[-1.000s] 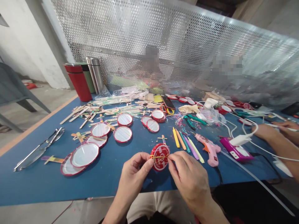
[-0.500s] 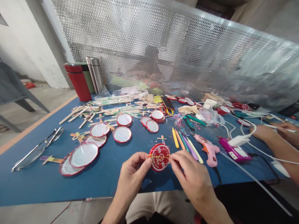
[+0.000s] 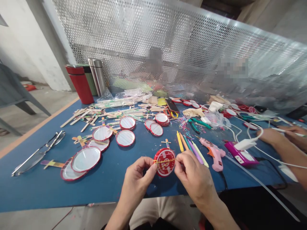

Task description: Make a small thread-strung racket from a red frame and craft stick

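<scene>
"While all that craft stuff is covering the blue tabletop point(image 3: 48, 195), what are those two bare hands actually doing?"

"Ok so, from where I'm standing, the left hand point(image 3: 137, 175) is pinching the left edge of a shiny, round red disc with white printing point(image 3: 166, 171). Thumb and forefinger are closing right on the rim."

"And the right hand point(image 3: 196, 179)?"

"Thumb and fingertips are pressing together just beside the opposite edge. A thin yellow strand point(image 3: 165, 162) is stretching straight across the printed face to them, so they're gripping that end. The knuckles are hiding the tip of it tho."

"Is the disc resting on the table?"

"Nah, they're holding it up on edge near the front of the table, printed face turning toward them, right between both hands. Can't tell if the bottom is touching anything."

"What's lying around it?"

"A little wooden craft-stick cross with a purplish arm point(image 3: 167, 143) is peeking out just behind the disc. Slim yellow, orange, teal, purple and cream sticks point(image 3: 179, 141) are lying past the right hand, then a pink glue gun with an orange trigger point(image 3: 217, 157). Over left, pale round discs with red rims point(image 3: 86, 158) are overlapping. Some co-worker's bare forearm point(image 3: 275, 140) is resting at the far right too."
</scene>
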The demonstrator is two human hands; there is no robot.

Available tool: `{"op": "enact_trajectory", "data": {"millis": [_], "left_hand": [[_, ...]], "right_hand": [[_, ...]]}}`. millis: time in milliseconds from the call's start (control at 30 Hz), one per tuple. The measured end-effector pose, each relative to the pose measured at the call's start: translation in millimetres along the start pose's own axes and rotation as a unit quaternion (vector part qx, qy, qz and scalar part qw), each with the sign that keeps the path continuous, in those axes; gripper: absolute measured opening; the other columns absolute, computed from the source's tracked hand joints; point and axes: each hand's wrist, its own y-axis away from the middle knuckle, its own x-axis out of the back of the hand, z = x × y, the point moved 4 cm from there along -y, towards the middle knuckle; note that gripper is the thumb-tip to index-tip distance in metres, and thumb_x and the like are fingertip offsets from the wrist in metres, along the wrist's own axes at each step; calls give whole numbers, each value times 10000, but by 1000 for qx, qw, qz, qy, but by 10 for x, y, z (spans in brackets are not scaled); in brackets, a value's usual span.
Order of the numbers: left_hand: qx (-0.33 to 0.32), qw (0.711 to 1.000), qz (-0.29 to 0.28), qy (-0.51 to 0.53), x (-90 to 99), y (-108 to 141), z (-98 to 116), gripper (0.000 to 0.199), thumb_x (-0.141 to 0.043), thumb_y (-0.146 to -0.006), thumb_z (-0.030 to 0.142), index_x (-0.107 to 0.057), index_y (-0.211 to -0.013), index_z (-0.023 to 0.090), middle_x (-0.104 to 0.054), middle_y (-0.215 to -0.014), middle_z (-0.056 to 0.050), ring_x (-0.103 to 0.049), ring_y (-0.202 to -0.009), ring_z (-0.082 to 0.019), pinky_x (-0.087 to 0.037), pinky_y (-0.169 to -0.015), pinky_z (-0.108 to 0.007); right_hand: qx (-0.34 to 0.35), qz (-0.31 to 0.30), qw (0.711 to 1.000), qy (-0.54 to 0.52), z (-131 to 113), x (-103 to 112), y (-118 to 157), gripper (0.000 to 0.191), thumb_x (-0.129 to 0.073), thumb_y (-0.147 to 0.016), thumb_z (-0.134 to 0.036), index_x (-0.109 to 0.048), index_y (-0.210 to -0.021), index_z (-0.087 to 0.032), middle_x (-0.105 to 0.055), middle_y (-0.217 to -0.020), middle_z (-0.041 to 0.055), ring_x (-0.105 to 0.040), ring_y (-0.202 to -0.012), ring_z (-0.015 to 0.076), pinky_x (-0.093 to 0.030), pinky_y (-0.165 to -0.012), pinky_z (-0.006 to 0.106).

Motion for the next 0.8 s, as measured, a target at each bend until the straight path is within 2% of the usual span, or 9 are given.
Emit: {"op": "enact_trajectory", "data": {"millis": [233,467,633,733,800], "left_hand": [[0,1000,-1,12,-11,-3,-9,270,-677,-769,409,-629,-693,154,-611,-651,-2,-509,-603,-104,-418,-551,-184],[-2,999,-10,32,-13,-6,-8,269,-667,-788,403,-616,-709,151,-613,-659,5,-507,-613,-96,-420,-575,-182],[9,996,0,84,8,-3,-54,303,-692,-767,432,-601,-710,148,-602,-648,13,-503,-596,-89,-415,-570,-179],[25,994,6,106,6,-1,-76,320,-706,-751,445,-593,-706,149,-600,-640,16,-505,-583,-88,-413,-557,-177],[32,993,1,111,-5,-4,-81,317,-713,-747,440,-594,-708,148,-605,-642,15,-508,-585,-87,-413,-558,-174]], "right_hand": [[-35,17,998,-48,93,-17,-4,194,-424,-816,-64,-454,-712,-225,-524,-635,-14,-534,-544,114,-426,-493,191],[-41,8,997,-65,127,-50,-21,204,-415,-833,-66,-448,-709,-226,-492,-640,-22,-503,-540,109,-409,-488,185],[-55,23,995,-74,255,-52,-15,186,-429,-841,-89,-455,-717,-224,-493,-657,-17,-501,-560,117,-404,-485,198],[-73,33,990,-119,317,-5,-6,156,-454,-857,-111,-491,-751,-219,-523,-682,-11,-511,-568,119,-435,-510,212],[-78,17,983,-164,307,20,-1,142,-471,-872,-124,-529,-781,-216,-552,-699,-7,-528,-559,114,-453,-515,215]]}}
